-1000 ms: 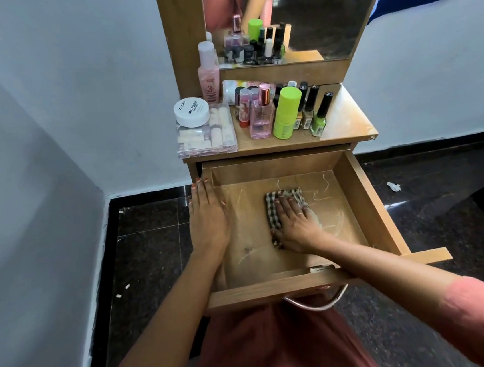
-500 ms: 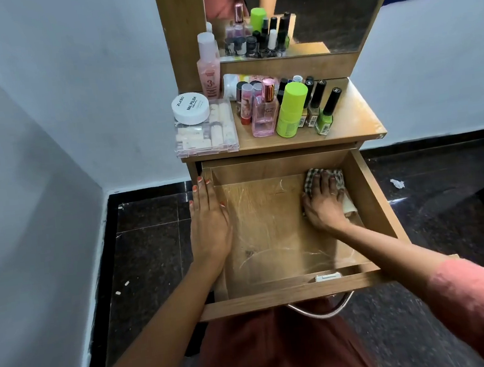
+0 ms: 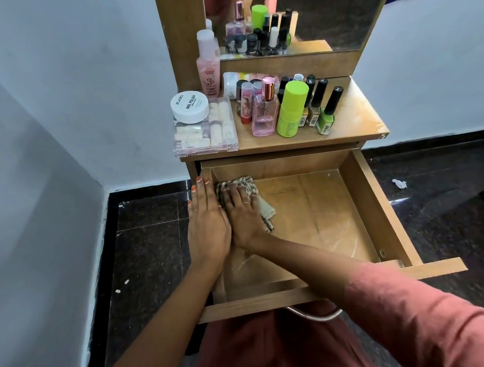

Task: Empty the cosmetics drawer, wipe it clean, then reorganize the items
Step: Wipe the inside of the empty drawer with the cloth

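A wooden dressing unit stands in a corner of white walls over a dark tiled floor (image 3: 149, 223). Its mirror (image 3: 335, 3) is at the top and a small worktop (image 3: 356, 117) lies below it. Under the worktop the drawer (image 3: 383, 207) is pulled fully out towards the viewer. It holds only a cloth and a hand. Pale scuffs (image 3: 346, 247) show on its wooden base near the front right.

Two bare forearms reach in from the bottom of the frame, the right one in a pink sleeve. The left hand (image 3: 208, 225) rests flat along the drawer's left wall, fingers straight and gripping nothing. Touching it on the inside, the right hand (image 3: 244, 213) presses a checked cloth (image 3: 264, 210) into the back left corner. Its fingers are spread flat on the fabric rather than curled around it.

A second ago this cloth was in the middle of the base, and half a second ago it was against the back right wall. It has since swept across the rear edge to the left. The left hand has not moved. This looks like the wiping stage in progress, with the front of the base probably still to cover.

The cosmetics crowd the worktop's left and middle. There is a clear compartmented case (image 3: 204, 133) with a white jar (image 3: 190, 106) on top and a tall pink bottle (image 3: 208, 64) behind it. To their right are a pink perfume bottle (image 3: 264, 112), a lime green can (image 3: 291, 108) and several nail polish bottles (image 3: 324, 109). None has gone back into the drawer yet.
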Demonstrator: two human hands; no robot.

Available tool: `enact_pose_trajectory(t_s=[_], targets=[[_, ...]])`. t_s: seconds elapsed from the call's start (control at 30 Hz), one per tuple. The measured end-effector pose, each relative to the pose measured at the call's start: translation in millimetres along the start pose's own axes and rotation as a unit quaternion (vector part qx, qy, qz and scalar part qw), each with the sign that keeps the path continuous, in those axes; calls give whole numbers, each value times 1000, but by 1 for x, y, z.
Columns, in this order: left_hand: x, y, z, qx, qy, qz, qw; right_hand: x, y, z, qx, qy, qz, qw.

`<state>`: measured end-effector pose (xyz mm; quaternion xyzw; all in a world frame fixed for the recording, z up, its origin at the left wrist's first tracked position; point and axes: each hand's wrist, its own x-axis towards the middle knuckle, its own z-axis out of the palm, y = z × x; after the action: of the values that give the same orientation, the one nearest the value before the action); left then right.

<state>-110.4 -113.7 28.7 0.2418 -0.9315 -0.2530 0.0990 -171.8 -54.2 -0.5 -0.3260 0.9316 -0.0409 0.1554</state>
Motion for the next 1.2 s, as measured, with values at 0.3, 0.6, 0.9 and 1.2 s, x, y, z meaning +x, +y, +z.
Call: enact_pose_trajectory(t_s=[0.3, 0.6, 0.9, 1.2], targets=[[-2, -4, -3, 9, 2, 0, 1000, -11, 70, -9, 10, 49, 27, 998], [-3, -4, -2, 15, 2, 2, 1000, -25, 158, -32, 101, 76, 181, 975], [-2, -5, -1, 26, 7, 3, 1000, -47, 147, -27, 99, 6, 129, 987], [-5, -1, 3, 14, -1, 4, 1000, -44, 163, -36, 112, 13, 143, 983]])
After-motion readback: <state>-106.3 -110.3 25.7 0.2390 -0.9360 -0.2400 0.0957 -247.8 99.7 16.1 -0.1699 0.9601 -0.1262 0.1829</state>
